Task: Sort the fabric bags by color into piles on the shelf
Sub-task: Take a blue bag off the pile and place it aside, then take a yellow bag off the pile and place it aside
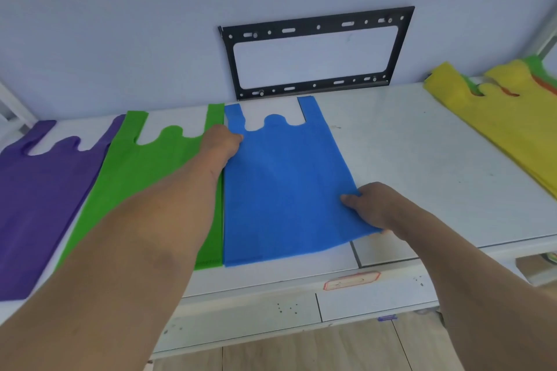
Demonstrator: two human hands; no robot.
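You are laying the blue bag (283, 187) flat on the shelf (422, 159), just right of the green bag (156, 172). Your left hand (221, 141) presses its far corner with curled fingers. Your right hand (372, 205) pinches its near right corner. Next, let go and fetch another from the mixed pile (497, 117), far right. A red-edged sticker (351, 280) is too blurry to read.

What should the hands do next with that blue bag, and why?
Probably let go and reach for the mixed heap at the right. The blue bag already lies flat on the shelf beside the green bag, edges nearly meeting, with the left hand at its top corner and the right hand pinching its lower right corner. Yellow, green and orange bags wait unsorted there.
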